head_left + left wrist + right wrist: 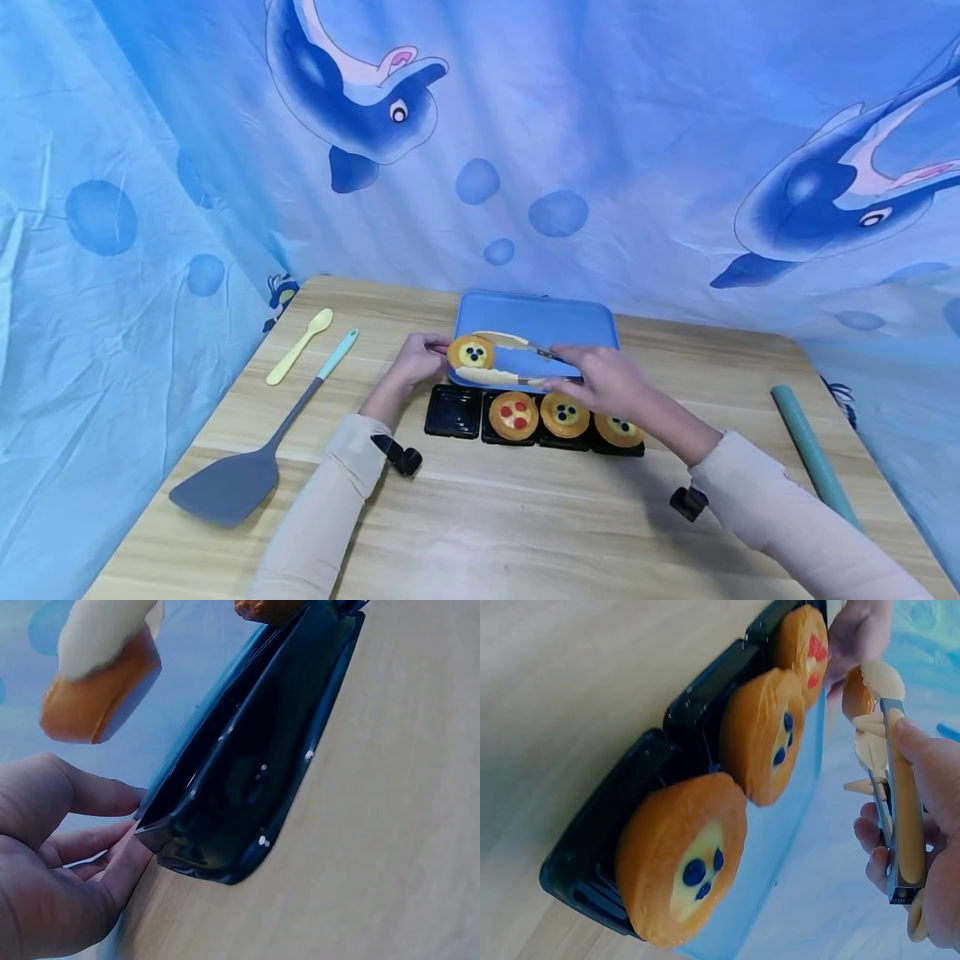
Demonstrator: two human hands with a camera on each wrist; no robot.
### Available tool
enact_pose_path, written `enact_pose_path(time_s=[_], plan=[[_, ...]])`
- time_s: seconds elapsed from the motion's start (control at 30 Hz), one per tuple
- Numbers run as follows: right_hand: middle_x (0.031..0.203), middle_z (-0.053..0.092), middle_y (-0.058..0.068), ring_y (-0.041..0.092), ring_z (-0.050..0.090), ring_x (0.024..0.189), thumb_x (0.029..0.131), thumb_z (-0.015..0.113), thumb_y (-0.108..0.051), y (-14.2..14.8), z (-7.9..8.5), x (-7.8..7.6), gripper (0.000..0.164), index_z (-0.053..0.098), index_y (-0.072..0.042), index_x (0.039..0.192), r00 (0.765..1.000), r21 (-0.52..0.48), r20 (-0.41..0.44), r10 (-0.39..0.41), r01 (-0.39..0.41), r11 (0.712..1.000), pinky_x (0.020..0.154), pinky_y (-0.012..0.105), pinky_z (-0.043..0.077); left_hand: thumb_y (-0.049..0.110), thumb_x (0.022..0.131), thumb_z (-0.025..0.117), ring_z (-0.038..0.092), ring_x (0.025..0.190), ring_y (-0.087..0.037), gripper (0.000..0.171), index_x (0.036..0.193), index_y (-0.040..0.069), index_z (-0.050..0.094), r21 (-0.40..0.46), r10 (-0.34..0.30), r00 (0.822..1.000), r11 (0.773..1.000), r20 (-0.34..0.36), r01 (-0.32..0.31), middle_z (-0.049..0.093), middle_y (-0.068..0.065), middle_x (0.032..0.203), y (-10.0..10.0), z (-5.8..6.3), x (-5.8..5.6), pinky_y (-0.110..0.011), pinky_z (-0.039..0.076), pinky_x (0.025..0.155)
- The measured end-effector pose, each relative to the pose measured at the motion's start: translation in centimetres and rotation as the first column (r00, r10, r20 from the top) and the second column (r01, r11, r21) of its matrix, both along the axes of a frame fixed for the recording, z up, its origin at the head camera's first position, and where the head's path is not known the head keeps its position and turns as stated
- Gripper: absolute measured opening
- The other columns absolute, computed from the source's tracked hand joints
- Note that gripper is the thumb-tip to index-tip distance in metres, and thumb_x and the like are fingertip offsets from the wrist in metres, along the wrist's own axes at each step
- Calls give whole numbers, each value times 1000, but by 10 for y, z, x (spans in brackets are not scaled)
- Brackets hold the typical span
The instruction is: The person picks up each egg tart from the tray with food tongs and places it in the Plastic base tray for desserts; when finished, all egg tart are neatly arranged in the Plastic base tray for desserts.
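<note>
My right hand (607,379) grips a pair of tongs (906,802) with cream, scalloped tips. Between those tips is a round tart with blueberries (474,353), held above the left end of a blue tray (540,312). At that tray's left edge, my left hand (60,855) pinches the rim between thumb and fingers, close by the corner of a black plastic box (225,802). This leftmost box shows its bare floor in the head view. To its right, one box carries a strawberry tart (514,415), and two more carry blueberry tarts (566,414).
On the left lie a pale yellow spoon (300,346) and a grey spatula (232,487) with a light blue handle. A teal roller-like stick (813,450) lies at the right. Behind the wooden table (525,533) hangs a blue dolphin-print curtain (637,125).
</note>
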State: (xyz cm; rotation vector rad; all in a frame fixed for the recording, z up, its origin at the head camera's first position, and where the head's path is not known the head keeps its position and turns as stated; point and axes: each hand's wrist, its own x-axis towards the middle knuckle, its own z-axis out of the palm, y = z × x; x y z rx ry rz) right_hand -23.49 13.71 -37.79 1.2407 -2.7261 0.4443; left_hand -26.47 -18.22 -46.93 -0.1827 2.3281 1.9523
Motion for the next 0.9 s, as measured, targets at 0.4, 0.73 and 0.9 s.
enact_pose_path(time_s=[0.4, 0.73, 0.9], plan=[[127, 65, 14, 26, 70, 94, 93, 66, -46, -1, 0, 26, 58, 63, -2, 131, 997, -5, -12, 77, -77, 997, 65, 34, 58, -10, 81, 62, 62, 93, -28, 37, 119, -12, 63, -58, -20, 1000, 998, -8, 19, 66, -21, 103, -1, 0, -1, -28, 53, 80], [123, 68, 11, 26, 69, 100, 92, 68, -45, -12, -1, 29, 55, 66, -3, 128, 995, 28, -7, 104, -104, 994, 66, 35, 60, -13, 79, 68, 60, 91, -26, 44, 122, -11, 60, 44, -2, 998, 999, 58, -1, 61, -21, 109, -2, 3, 0, -31, 57, 79], [122, 68, 11, 26, 69, 102, 92, 68, -46, -16, -4, 30, 56, 66, -3, 128, 993, 72, -31, 118, -115, 991, 69, 37, 61, -14, 79, 68, 61, 89, -27, 44, 123, -12, 58, 67, -9, 998, 998, 67, 5, 59, -22, 110, -2, 3, 0, -33, 59, 79]])
